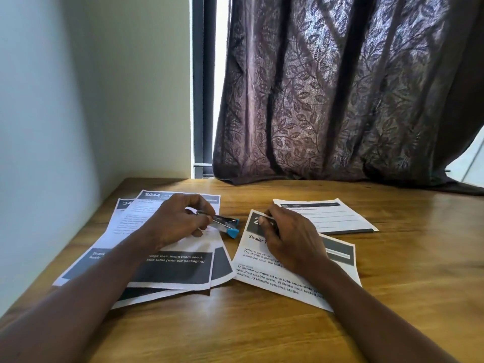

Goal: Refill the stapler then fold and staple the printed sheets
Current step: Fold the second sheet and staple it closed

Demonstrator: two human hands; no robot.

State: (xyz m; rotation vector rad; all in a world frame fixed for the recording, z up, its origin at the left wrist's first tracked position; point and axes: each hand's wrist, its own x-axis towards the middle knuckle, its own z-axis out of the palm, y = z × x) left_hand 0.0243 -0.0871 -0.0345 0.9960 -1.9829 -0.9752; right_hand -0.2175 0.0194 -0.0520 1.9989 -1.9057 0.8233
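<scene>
A small stapler (227,226) with blue ends and a metal body lies over a loose pile of printed sheets (167,271) on the left of the wooden table (262,331). My left hand (178,221) grips its rear end, fingers curled around it. My right hand (288,237) rests palm down on a folded printed sheet (264,279) headed "Stroller", its fingertips pressing the sheet's top left corner. Another folded sheet (330,216) lies further back on the right.
A pale wall (65,127) runs along the table's left edge. A dark patterned curtain (340,100) hangs behind the table, its hem resting on the far edge. Bare wood lies to the right and in front of the papers.
</scene>
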